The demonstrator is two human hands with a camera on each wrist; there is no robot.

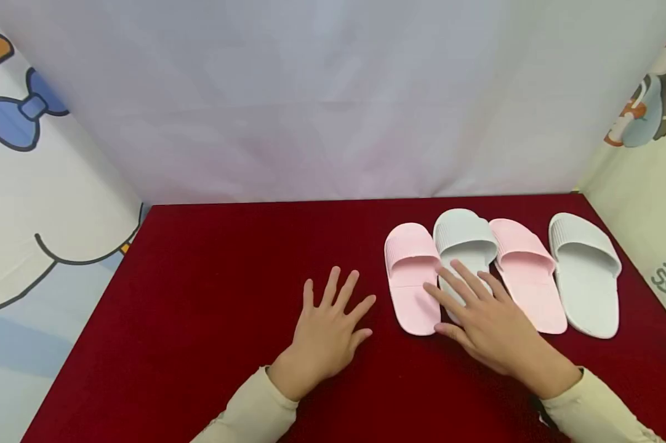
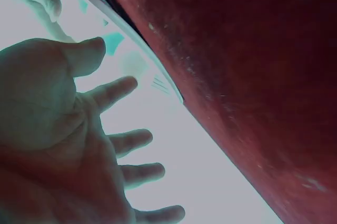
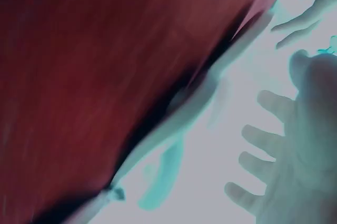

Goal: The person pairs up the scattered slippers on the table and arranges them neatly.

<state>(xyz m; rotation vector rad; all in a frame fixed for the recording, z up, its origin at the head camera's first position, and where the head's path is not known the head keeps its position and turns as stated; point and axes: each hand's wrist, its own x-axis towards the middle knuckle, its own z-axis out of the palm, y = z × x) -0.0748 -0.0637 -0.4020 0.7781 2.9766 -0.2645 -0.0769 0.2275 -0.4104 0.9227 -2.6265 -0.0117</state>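
Note:
Two pink and two white slippers lie in a row on the right half of a dark red tabletop, toes away from me. From the left they are a pink slipper (image 1: 413, 301), a white slipper (image 1: 461, 229), another pink slipper (image 1: 538, 298) and another white slipper (image 1: 590, 295). My left hand (image 1: 324, 335) is spread, palm down, left of the row and holds nothing. My right hand (image 1: 490, 323) is also spread, above the near part of the left white slipper, which it partly hides. In both wrist views a gap shows between the hands and the red surface.
The red tabletop (image 1: 211, 295) reaches back to a pale cloth wall (image 1: 333, 111). Side walls with cartoon prints stand at the left (image 1: 28, 203) and right (image 1: 654, 203). The rightmost white slipper is near the table's right edge.

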